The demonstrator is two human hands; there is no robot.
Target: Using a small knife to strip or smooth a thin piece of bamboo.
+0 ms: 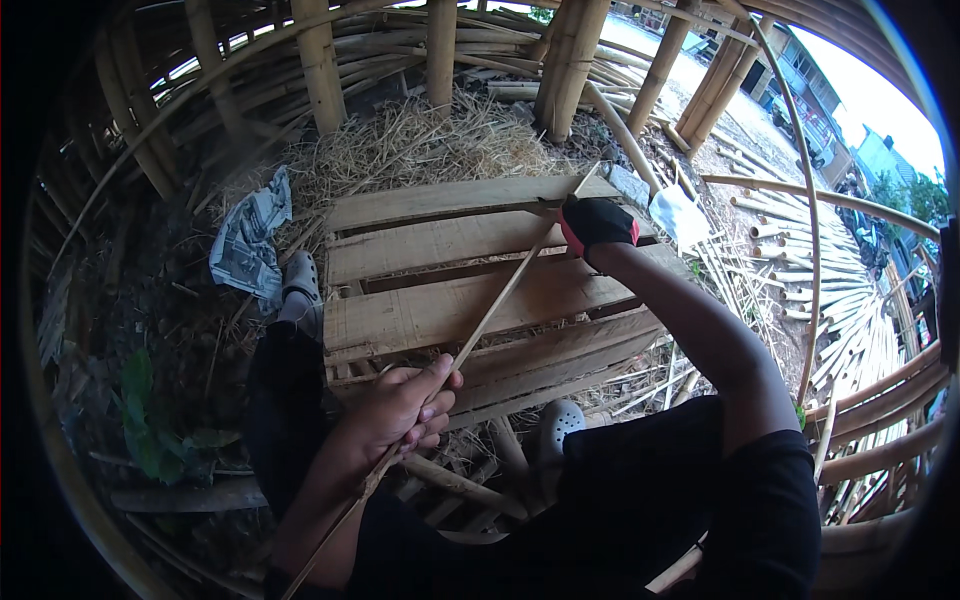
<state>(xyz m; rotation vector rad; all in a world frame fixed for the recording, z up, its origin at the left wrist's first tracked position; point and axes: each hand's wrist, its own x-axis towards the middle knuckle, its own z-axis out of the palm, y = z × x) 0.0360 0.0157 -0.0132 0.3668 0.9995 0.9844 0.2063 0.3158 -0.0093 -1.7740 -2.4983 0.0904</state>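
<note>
A long, thin bamboo strip (497, 302) slants across the view from the lower left to the far right of a wooden slatted crate (400, 318). My left hand (403, 408), bare, is closed around the strip at the crate's near left corner. Over the crate's far right part, my right hand (598, 228) wears a black and red glove, its fingers curled beside the strip. From the glove a dark blade-like tool (547, 208) juts out to the left, against the strip; its handle is hidden. Past the glove, the strip's far tip shows pale.
Dry straw and shavings (430, 145) lie behind the crate. A crumpled newspaper sheet (250, 240) is at left, above my shoe (301, 277). Upright bamboo posts (570, 65) stand at the back. Cut bamboo poles (800, 265) are spread at right, with a white piece (680, 213) nearer.
</note>
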